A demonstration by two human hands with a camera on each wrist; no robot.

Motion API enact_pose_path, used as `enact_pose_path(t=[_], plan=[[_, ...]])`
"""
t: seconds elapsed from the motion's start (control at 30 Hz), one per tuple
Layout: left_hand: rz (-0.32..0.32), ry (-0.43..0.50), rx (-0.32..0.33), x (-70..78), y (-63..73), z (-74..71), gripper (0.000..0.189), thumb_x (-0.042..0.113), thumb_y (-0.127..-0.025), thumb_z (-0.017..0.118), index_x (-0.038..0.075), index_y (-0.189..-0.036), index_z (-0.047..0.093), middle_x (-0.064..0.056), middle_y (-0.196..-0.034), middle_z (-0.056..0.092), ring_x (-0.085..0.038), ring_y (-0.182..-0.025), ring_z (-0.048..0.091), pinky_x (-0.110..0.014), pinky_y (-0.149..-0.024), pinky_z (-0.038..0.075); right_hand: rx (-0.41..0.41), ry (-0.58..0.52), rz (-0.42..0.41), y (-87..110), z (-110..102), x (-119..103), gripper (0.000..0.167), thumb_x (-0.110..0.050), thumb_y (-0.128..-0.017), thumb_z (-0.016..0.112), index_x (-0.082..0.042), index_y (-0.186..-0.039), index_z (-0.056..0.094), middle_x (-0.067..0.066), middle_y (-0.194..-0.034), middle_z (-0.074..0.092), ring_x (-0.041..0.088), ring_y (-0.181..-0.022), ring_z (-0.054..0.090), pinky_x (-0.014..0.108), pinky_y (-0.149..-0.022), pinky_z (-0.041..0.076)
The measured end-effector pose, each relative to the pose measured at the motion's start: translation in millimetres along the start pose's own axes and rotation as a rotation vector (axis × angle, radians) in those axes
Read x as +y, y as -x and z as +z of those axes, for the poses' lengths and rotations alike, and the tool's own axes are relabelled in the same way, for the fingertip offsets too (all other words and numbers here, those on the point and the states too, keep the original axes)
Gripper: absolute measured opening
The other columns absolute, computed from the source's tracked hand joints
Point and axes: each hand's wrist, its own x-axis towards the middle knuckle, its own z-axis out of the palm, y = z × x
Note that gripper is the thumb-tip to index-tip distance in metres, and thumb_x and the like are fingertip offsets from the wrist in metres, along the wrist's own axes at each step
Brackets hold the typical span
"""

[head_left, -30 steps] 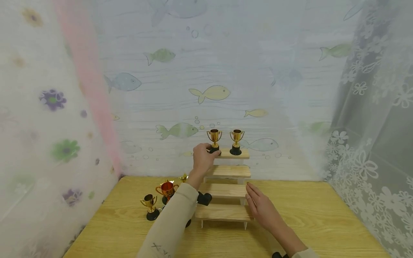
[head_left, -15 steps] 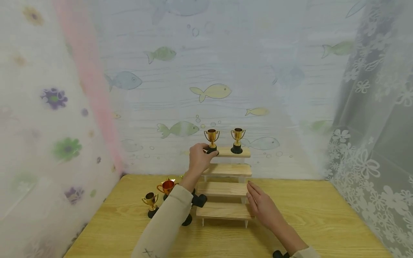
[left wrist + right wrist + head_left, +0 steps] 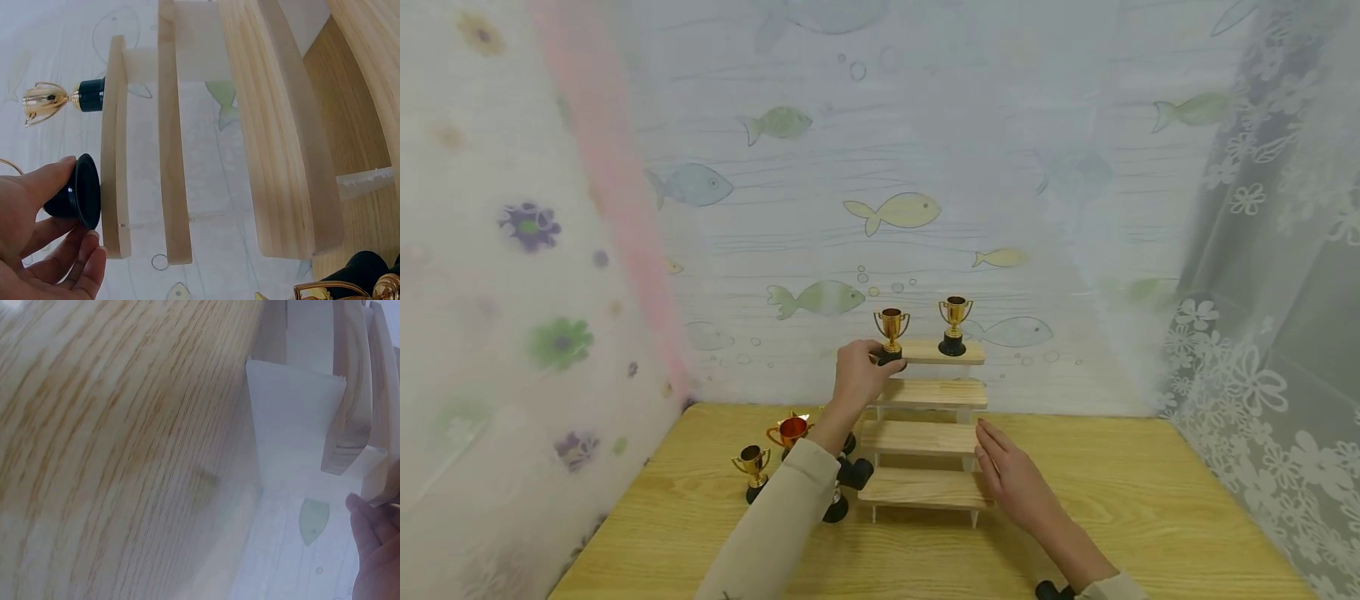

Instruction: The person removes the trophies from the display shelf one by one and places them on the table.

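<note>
My left hand (image 3: 859, 375) pinches the black base of a small gold trophy cup (image 3: 891, 323) at the left end of the top step. In the left wrist view the underside of this base (image 3: 89, 190) shows, tilted beside the top board (image 3: 114, 156). A second gold trophy (image 3: 955, 312) stands upright at the right of that step. The stepped wooden stand (image 3: 925, 437) has white supports. My right hand (image 3: 1015, 483) rests its straight fingers against the stand's right side; in the right wrist view its fingertips (image 3: 355, 503) meet a step's end.
Left of the stand, on the wood-grain table (image 3: 1112, 475), are a gold trophy (image 3: 751, 462), a red-orange cup trophy (image 3: 792, 432) and others partly hidden behind my left sleeve (image 3: 775, 517). A fish-print curtain (image 3: 880, 150) hangs behind.
The trophy in my left hand has shifted slightly left, away from the standing one, and a little lower. My right hand stays against the stand's side.
</note>
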Motion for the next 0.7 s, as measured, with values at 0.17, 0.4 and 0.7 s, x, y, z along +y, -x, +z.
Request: enact_pose_path(t=[0.17, 0.4, 0.7], plan=[[0.013, -0.008, -0.002, -0.6, 4.9, -3.7, 0.028, 0.022, -0.088, 0.083, 0.002, -0.106, 0.077, -0.013, -0.104, 0.071, -0.029, -0.094, 0.064, -0.042, -0.076, 0.056, 0.012, 0.003, -0.011, -0.2, 0, 0, 0.044, -0.014, -0.108, 0.051, 0.013, -0.143, 0.05, 0.028, -0.149, 0.049, 0.044, -0.132, 0.054, 0.055, -0.101, 0.049], [0.043, -0.023, -0.007, -5.6, 9.5, -7.6, 0.027, 0.022, -0.087, 0.084, 0.001, -0.104, 0.077, -0.012, -0.102, 0.072, -0.023, -0.082, 0.06, -0.033, -0.065, 0.051, -0.007, 0.002, -0.005, -0.3, 0, 0, 0.044, -0.015, -0.109, 0.05, 0.013, -0.143, 0.049, 0.028, -0.15, 0.048, 0.044, -0.133, 0.052, 0.055, -0.102, 0.048], [0.074, -0.025, -0.01, -6.8, 19.5, -13.4, 0.027, 0.022, -0.086, 0.085, 0.002, -0.104, 0.078, -0.011, -0.104, 0.072, -0.021, -0.08, 0.059, -0.032, -0.065, 0.049, -0.005, 0.001, -0.008, -0.7, 0, 1, 0.044, -0.015, -0.109, 0.05, 0.013, -0.143, 0.05, 0.029, -0.15, 0.048, 0.045, -0.133, 0.052, 0.055, -0.103, 0.047]])
